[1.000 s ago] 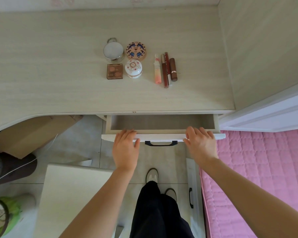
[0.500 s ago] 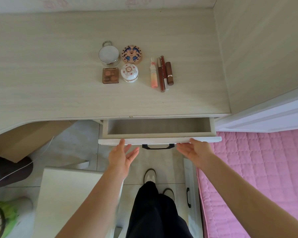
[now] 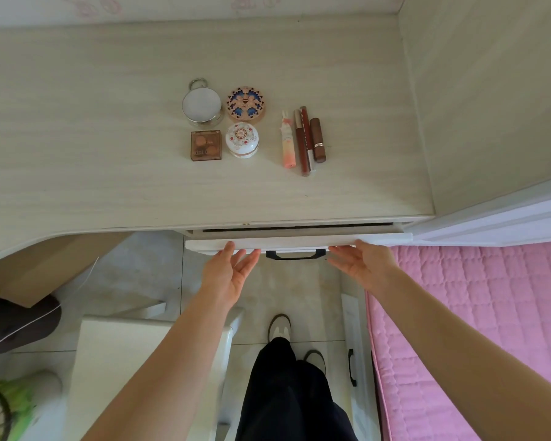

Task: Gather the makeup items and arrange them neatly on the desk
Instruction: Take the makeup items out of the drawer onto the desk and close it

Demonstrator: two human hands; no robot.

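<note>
On the pale wooden desk (image 3: 77,138) the makeup lies in a tidy group. A round silver compact (image 3: 201,105) and a patterned round compact (image 3: 245,104) sit behind a brown square palette (image 3: 206,145) and a white domed jar (image 3: 242,140). To their right lie a pink tube (image 3: 287,143), two slim reddish lip sticks (image 3: 303,141) and a brown lipstick (image 3: 317,140), side by side. My left hand (image 3: 229,275) and my right hand (image 3: 361,265) have straight fingers, and their fingertips press the white front of the drawer (image 3: 296,241), which is almost closed.
A black handle (image 3: 295,254) sits between my hands on the drawer front. A pink quilted bed (image 3: 474,313) lies at the right, a white stool (image 3: 134,361) at the lower left. A cardboard box (image 3: 45,268) stands under the desk.
Both hands left the drawer's top edge and pushed its front inward. The drawer went from wide open to nearly closed.
</note>
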